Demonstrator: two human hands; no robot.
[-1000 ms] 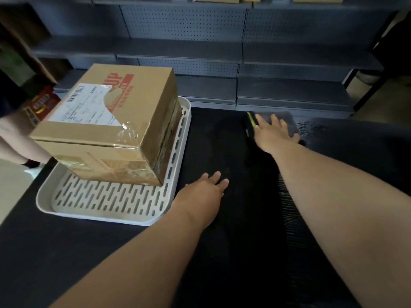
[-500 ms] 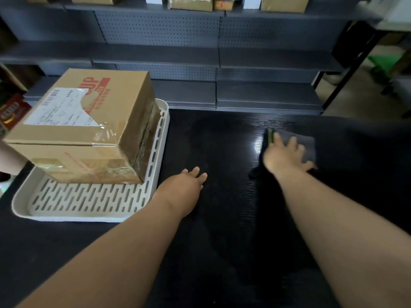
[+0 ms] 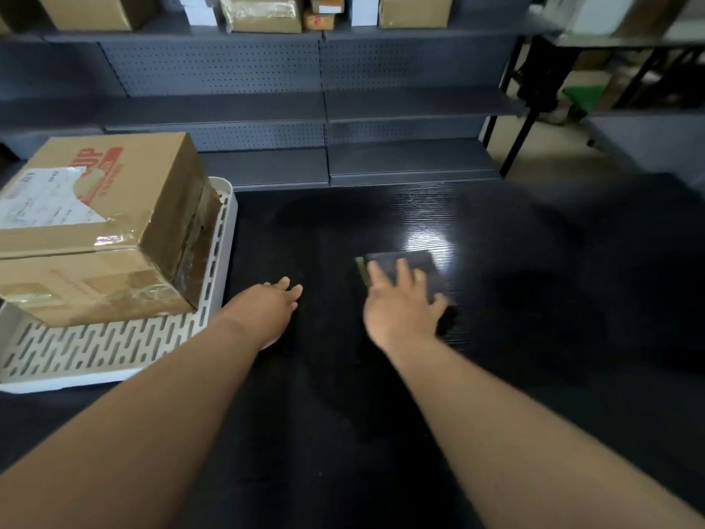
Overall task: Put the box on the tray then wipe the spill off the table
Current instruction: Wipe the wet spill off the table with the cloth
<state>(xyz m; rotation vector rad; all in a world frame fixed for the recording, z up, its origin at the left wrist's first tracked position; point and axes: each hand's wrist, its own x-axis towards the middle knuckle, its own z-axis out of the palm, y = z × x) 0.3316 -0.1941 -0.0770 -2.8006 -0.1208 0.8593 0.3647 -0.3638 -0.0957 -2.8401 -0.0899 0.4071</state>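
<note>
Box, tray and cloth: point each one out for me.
box (image 3: 126, 196), head view, top face
tray (image 3: 95, 349), head view, slotted floor in front of the box
cloth (image 3: 419, 261), head view, bare far edge

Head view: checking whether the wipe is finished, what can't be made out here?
Head view:
- Table: its black surface and the glare hide any liquid.
- Cloth: the right hand covers its near part, and motion blurs it.
- Tray: left end cut by the frame edge; the box hides the far part.
- Box label: too blurred to read.
</note>
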